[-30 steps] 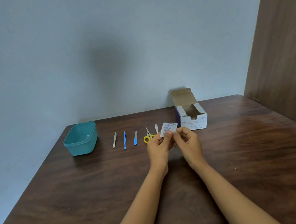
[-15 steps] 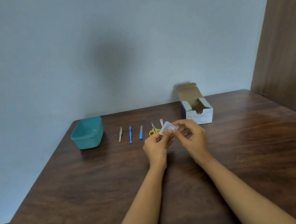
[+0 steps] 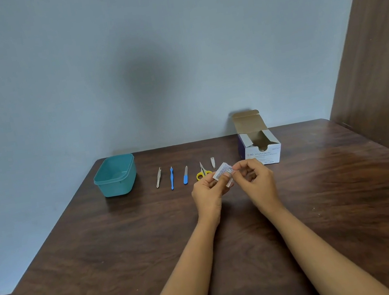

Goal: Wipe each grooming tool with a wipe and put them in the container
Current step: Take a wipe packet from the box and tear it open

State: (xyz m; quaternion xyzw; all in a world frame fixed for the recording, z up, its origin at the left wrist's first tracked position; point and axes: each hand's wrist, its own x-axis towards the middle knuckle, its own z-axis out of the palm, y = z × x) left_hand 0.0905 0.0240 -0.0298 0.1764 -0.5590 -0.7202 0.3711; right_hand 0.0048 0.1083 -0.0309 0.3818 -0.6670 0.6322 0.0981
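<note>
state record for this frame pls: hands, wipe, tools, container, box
left hand: pinches wipe packet, lower left part
right hand: pinches the packet's right edge
wipe packet: held above table; torn open or not, cannot tell
tools on table, left to right: tweezers, blue tool, nail file, yellow scissors, nail clipper
container: teal, no lid, left of the row, no tool inside
swab box: flap open, right of the row
</note>
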